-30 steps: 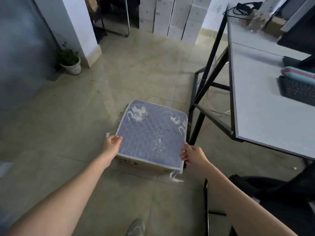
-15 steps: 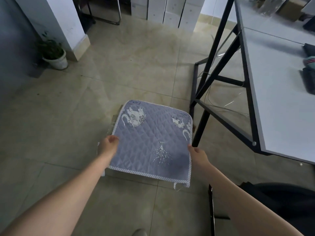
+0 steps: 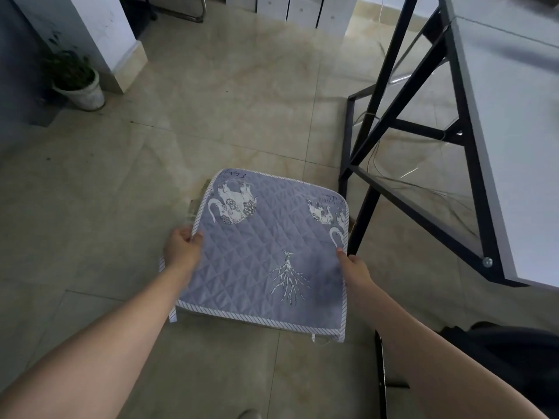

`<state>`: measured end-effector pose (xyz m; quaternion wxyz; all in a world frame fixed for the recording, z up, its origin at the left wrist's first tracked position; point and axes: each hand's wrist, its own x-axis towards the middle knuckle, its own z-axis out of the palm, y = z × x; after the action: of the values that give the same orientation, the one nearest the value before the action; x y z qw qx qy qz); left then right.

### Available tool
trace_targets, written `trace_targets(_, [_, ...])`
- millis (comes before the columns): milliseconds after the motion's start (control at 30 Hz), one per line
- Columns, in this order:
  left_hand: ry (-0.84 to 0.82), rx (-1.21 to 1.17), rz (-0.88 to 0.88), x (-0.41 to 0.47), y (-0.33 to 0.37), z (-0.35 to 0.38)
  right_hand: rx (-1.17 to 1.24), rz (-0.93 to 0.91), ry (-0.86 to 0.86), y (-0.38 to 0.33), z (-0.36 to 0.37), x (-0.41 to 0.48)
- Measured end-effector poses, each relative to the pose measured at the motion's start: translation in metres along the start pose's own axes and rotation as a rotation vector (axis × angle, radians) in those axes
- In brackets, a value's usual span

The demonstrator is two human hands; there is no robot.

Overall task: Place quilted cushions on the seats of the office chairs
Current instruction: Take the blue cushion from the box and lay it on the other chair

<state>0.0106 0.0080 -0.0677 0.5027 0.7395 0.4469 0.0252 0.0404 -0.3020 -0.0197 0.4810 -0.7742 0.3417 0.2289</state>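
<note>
A blue-grey quilted cushion (image 3: 266, 255) with white elephant prints and a striped border hangs flat in the air above the tiled floor. My left hand (image 3: 181, 249) grips its left edge. Its right edge is pinched by my right hand (image 3: 354, 267). A cardboard box, mostly hidden, lies under the cushion, with a corner (image 3: 193, 207) showing at its far left. A black office chair (image 3: 499, 358) shows at the lower right, its seat partly behind my right forearm.
A white desk (image 3: 514, 131) on a black metal frame (image 3: 402, 122) stands to the right, close to the cushion's right edge. A potted plant (image 3: 77, 83) sits by a white pillar (image 3: 99, 34) at the far left. White boxes (image 3: 305, 7) stack along the back.
Both hands have lifted the cushion off the cardboard box and drawn it toward me. The view has tilted down and moved closer.
</note>
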Motion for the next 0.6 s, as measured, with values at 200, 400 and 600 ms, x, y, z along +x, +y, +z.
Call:
trace_targets(200, [-0.069, -0.103, 0.025, 0.004, 0.003, 0.003, 0.112, -0.017, 0.077, 0.005, -0.007, 0.006])
trace_targets(400, [-0.065, -0.228, 0.059, -0.01, 0.014, 0.0, 0.153, -0.146, 0.154, -0.01, -0.015, -0.009])
trace_targets(600, [0.027, -0.364, 0.092, -0.025, 0.038, -0.019, 0.192, -0.29, 0.168, -0.026, -0.035, -0.033])
